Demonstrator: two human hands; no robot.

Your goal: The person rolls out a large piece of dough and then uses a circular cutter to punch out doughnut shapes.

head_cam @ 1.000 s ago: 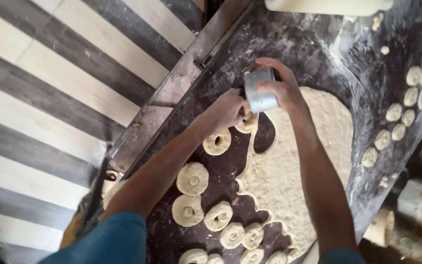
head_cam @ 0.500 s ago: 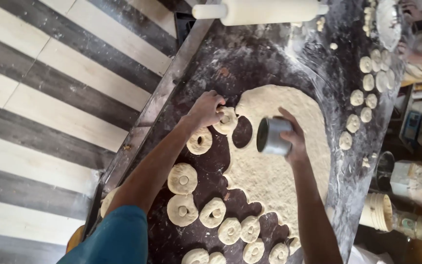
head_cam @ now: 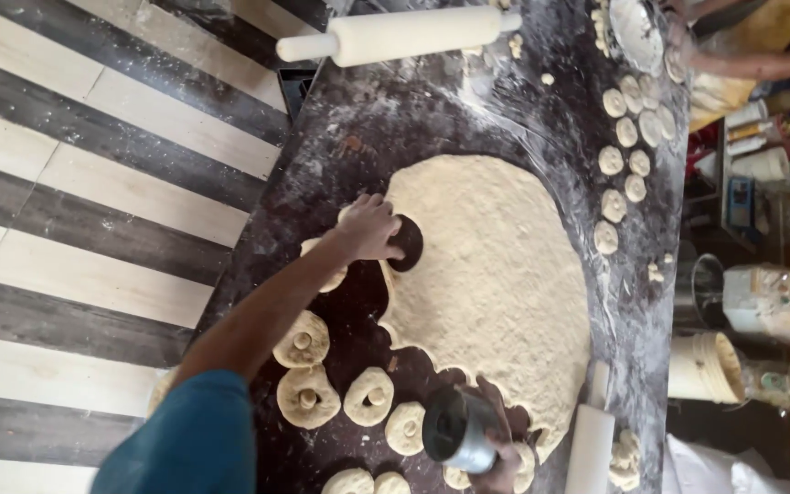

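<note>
A large rolled dough sheet (head_cam: 505, 274) lies on a dark, floured table (head_cam: 432, 110). My left hand (head_cam: 372, 229) reaches from the lower left to the sheet's left edge. Its fingers curl around a cut piece of dough beside a round hole (head_cam: 410, 245). My right hand (head_cam: 503, 453) is at the bottom edge of the view and holds a round metal cutter (head_cam: 454, 430) with its open end turned to the camera, over the sheet's lower edge. Several cut dough rings (head_cam: 308, 398) lie in rows below my left forearm.
A white rolling pin (head_cam: 404, 35) lies at the table's top, a second rolling pin (head_cam: 590, 439) at the lower right. Several small dough discs (head_cam: 628, 151) line the right side. Another person's arm (head_cam: 752, 59) is at top right. Buckets (head_cam: 710, 366) and a metal pot (head_cam: 701, 288) stand beyond the table; striped floor (head_cam: 93, 183) lies left.
My right hand has drawn the cutter back off the sheet toward the bottom. My left hand has moved from a cut ring to the edge of the fresh hole.
</note>
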